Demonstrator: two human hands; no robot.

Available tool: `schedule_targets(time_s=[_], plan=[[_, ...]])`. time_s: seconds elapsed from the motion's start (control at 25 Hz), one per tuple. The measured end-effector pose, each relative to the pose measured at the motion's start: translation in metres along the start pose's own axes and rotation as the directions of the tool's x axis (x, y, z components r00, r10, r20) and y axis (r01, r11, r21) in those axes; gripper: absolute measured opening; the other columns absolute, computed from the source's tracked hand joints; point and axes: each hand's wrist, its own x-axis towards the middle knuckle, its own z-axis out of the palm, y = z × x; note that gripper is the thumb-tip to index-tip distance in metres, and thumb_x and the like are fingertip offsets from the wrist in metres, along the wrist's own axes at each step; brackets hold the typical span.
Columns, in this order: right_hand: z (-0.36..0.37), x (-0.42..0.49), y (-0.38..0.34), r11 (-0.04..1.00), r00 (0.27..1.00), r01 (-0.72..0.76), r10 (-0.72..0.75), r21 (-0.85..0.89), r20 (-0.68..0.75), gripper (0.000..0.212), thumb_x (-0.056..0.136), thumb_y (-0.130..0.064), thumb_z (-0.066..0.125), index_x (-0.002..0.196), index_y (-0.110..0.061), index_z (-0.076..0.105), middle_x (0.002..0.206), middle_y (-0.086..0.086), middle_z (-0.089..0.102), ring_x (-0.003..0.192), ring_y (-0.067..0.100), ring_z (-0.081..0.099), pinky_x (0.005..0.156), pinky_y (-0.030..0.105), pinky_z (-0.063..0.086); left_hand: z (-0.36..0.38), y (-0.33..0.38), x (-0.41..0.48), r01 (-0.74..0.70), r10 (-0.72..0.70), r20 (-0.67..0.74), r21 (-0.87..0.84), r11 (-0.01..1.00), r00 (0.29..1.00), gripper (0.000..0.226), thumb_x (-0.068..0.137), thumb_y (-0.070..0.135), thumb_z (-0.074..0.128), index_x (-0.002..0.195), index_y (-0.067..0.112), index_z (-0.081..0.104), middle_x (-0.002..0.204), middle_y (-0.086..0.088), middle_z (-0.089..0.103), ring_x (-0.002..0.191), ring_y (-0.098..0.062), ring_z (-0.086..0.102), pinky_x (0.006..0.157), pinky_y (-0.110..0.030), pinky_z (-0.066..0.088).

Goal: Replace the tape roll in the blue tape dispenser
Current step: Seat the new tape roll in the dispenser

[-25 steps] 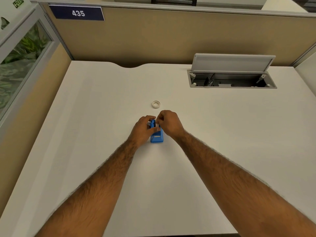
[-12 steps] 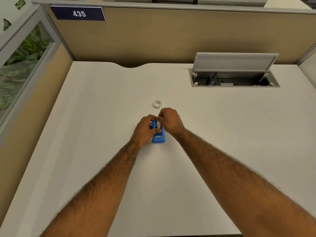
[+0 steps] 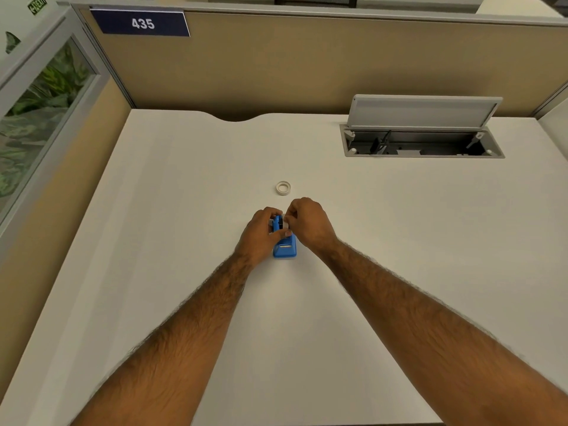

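The small blue tape dispenser (image 3: 285, 249) stands on the white desk (image 3: 184, 241) near its middle. My left hand (image 3: 261, 233) grips its left side, thumb across the top. My right hand (image 3: 309, 222) pinches at a pale tape roll (image 3: 285, 224) seated in the far end of the dispenser; most of that roll is hidden by my fingers. A second whitish tape roll (image 3: 283, 188) lies flat on the desk just beyond my hands, apart from them.
An open cable hatch (image 3: 421, 142) with its grey lid raised sits at the back right of the desk. A tan partition wall (image 3: 307, 63) bounds the far edge and a glass panel (image 3: 37, 112) the left side.
Both hands stay on the dispenser in the same spot. My right fingers have shifted slightly on the roll at its far end. The loose roll has not moved.
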Motion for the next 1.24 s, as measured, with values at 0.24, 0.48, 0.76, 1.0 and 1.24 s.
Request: schedule_targets(time_s=[0.24,0.48,0.76,1.0,1.24], plan=[[0.002,0.008,-0.006,0.999,0.999,-0.047,0.047,-0.023,-0.015,0.015,0.093,-0.014,0.056,0.093,-0.005,0.068,0.094,0.01,0.068,0.082,0.022,0.063,0.078,0.039,0.056,-0.001,0.002,0.002,0.011,-0.011,-0.006,-0.015,1.0,1.0,0.043,0.08,0.033,0.079,0.116,0.025,0.056,0.119,0.003,0.06,0.101,-0.017,0.063,0.087,-0.031,0.054],[0.001,0.008,-0.005,0.997,0.997,-0.073,0.073,0.003,-0.016,0.017,0.095,-0.015,0.054,0.092,-0.004,0.068,0.094,0.011,0.069,0.084,0.023,0.064,0.076,0.037,0.054,0.001,0.004,-0.002,0.012,-0.012,-0.011,-0.022,1.0,1.0,0.05,0.076,0.024,0.082,0.118,0.024,0.054,0.122,0.001,0.06,0.103,-0.019,0.062,0.086,-0.028,0.049],[0.001,-0.001,-0.002,0.997,0.998,-0.069,0.069,0.03,0.003,0.011,0.092,-0.015,0.058,0.088,-0.007,0.065,0.09,0.009,0.067,0.08,0.021,0.062,0.069,0.029,0.047,-0.002,0.004,-0.001,0.03,-0.03,0.001,-0.063,0.998,1.0,0.051,0.076,0.035,0.082,0.119,0.026,0.055,0.122,0.005,0.059,0.1,-0.015,0.063,0.082,-0.025,0.05],[0.001,0.001,-0.006,0.998,0.998,-0.058,0.058,0.009,-0.006,0.012,0.091,-0.016,0.059,0.089,-0.006,0.066,0.091,0.01,0.066,0.08,0.021,0.061,0.069,0.03,0.048,-0.002,0.008,0.0,0.043,-0.044,-0.002,-0.058,0.997,0.999,0.043,0.081,0.03,0.078,0.118,0.023,0.057,0.123,0.001,0.061,0.101,-0.017,0.062,0.075,-0.018,0.046],[0.002,0.009,-0.008,0.992,0.994,-0.113,0.113,0.058,-0.009,0.016,0.093,-0.018,0.06,0.08,-0.011,0.059,0.082,0.006,0.063,0.073,0.017,0.057,0.066,0.028,0.044,-0.003,0.011,-0.003,0.061,-0.061,0.001,-0.059,0.996,0.998,0.05,0.076,0.023,0.083,0.117,0.022,0.055,0.123,0.001,0.06,0.1,-0.018,0.061,0.078,-0.023,0.045]])
